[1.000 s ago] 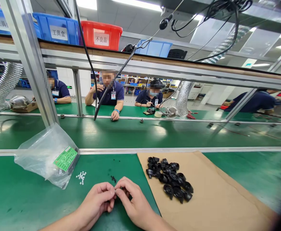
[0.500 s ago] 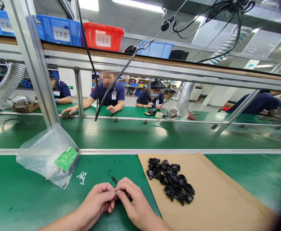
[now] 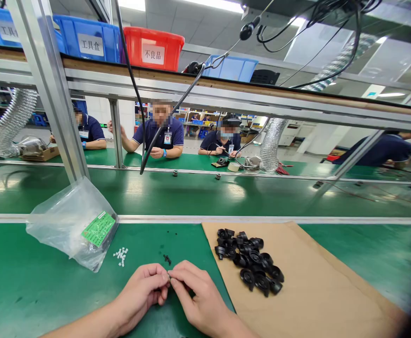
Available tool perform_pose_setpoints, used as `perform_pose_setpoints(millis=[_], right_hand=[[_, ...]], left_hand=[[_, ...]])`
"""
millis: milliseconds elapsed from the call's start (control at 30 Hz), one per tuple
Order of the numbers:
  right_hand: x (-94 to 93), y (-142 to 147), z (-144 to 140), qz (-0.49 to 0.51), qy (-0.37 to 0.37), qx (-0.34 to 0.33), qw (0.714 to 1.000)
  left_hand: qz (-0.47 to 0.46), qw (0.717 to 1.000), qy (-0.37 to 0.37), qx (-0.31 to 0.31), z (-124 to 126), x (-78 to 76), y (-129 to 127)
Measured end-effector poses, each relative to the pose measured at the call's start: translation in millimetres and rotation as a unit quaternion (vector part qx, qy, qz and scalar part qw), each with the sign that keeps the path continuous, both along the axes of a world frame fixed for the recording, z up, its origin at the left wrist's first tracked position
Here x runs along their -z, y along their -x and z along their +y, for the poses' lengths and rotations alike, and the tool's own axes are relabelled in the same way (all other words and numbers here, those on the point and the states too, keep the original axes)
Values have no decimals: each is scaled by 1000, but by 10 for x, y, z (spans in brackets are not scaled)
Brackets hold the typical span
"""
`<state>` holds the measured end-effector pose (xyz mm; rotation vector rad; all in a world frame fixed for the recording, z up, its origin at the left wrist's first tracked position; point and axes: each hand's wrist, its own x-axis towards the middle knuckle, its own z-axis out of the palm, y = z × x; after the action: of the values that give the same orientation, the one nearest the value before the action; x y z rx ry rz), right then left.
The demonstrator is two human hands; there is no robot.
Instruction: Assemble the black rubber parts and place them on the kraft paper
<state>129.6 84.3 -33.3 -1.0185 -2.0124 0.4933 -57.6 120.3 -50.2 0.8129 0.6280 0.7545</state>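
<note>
Left hand (image 3: 145,291) and right hand (image 3: 194,293) meeting fingertip to fingertip, pinching together a tiny dark part (image 3: 170,276) (too small to tell its shape), above the green mat (image 3: 33,291), black plastic pieces (image 3: 249,260) heaped nearby on brown paper (image 3: 314,291).

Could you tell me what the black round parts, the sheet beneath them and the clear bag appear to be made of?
The pile of black round parts looks like moulded plastic, with a slight sheen on its curves. The brown sheet seems to be matte kraft paper or thin card. The clear crinkled bag looks like thin plastic film, glossy and creased.
</note>
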Motion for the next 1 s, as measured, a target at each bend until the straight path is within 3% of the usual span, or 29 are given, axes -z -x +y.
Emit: perform_pose_setpoints(millis=[200, 400, 500, 567, 633, 700, 800, 900, 1000], right_hand=[[-23, -33, 29, 53, 42, -40, 997], [-12, -40, 55, 98, 104, -27, 989], [-43, -62, 57, 86, 110, -21, 990], [-72, -95, 68, 94, 110, 3, 989], [-92, -139, 91, 115, 107, 45, 987], [-91, -181, 120, 137, 109, 82, 981], [-56, -205, 149, 159, 118, 104, 975], [-29, -170, 144, 158, 115, 105, 975], [-43, -124, 117, 152, 99, 97, 979]], left_hand=[[3, 1000, 0, 5, -1, 16, 18], [18, 999, -9, 30, -1, 18, 26], [60, 996, -51, 45, -27, -7, 42], [103, 985, -124, 67, -65, -41, 67], [151, 950, -247, 117, -113, -62, 94], [184, 890, -376, 180, -159, -32, 105], [227, 813, -485, 229, -210, 125, 77], [271, 775, -525, 223, -234, 269, 35], [255, 771, -537, 227, -234, 232, 36]])
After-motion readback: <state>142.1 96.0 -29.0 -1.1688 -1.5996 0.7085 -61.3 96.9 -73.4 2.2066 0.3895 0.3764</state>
